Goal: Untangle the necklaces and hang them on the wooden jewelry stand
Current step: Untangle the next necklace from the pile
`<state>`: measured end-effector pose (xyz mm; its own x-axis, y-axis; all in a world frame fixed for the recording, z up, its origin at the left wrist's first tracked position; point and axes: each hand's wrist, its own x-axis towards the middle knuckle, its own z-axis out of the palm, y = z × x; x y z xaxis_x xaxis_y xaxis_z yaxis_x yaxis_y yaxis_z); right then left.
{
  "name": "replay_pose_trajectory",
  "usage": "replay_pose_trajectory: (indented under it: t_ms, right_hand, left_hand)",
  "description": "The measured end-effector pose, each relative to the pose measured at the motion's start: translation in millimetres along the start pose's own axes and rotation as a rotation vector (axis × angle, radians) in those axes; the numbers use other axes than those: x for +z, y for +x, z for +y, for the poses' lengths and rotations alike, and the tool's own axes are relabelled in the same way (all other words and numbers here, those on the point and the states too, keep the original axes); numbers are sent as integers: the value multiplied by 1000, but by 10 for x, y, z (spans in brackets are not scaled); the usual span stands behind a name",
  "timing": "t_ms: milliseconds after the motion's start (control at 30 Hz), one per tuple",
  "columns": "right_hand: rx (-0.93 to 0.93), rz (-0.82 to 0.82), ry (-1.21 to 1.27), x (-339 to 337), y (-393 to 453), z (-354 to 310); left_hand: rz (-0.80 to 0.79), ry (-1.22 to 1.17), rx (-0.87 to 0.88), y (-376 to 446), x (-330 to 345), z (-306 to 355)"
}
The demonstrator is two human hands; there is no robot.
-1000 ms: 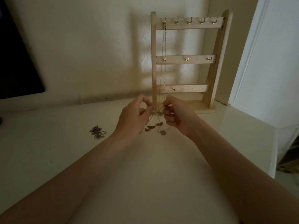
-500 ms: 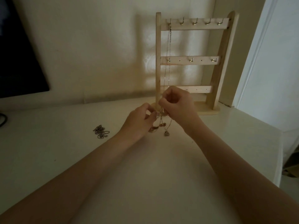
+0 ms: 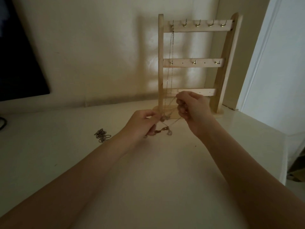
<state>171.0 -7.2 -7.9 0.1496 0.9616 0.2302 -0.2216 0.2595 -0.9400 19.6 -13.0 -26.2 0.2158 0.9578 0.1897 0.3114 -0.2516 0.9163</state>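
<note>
Mid-untangle: left hand [image 3: 142, 124] and right hand [image 3: 192, 108] pinching tangled chains [image 3: 165, 128] over table [image 3: 148, 162] by stand [image 3: 194, 63], one necklace [image 3: 171, 63] already hooked; next probably needs teasing strands apart gently, then lifting to a free hook.

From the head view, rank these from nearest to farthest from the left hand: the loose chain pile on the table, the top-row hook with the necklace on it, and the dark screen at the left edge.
1. Loose chain pile: on the table, just left of the left hand.
2. Top-row hook: high on the wooden stand, up and right.
3. Dark screen: far left, against the wall.
</note>
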Motion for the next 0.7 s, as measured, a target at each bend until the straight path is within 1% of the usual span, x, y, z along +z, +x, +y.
replay_pose_trajectory:
  t_ms: [67,133,200,233,433,600,667,700]
  right_hand:
    - [-60,64,-150,15,-1,25]
    - [-206,117,-411,46,15,65]
    - [-319,124,-609,76,30,107]
    - [-336,120,-645,78,37,118]
    - [-360,93,-643,49,71,136]
    - [-386,47,-664,61,55,147]
    - [-412,67,-647,42,61,138]
    - [-412,77,-630,34,64,132]
  left_hand:
    - [89,-5,-41,20,-45,-20]
    - [159,14,-39,38,-59,-35]
    - [211,35,-30,50,-57,-33]
    - [229,29,-27,52,-56,-24]
    - [250,16,26,47,-72,9]
    - [232,137,67,47,-99,-4]
    - [205,138,39,51,-108,-10]
    - [193,80,-2,60,-118,-12]
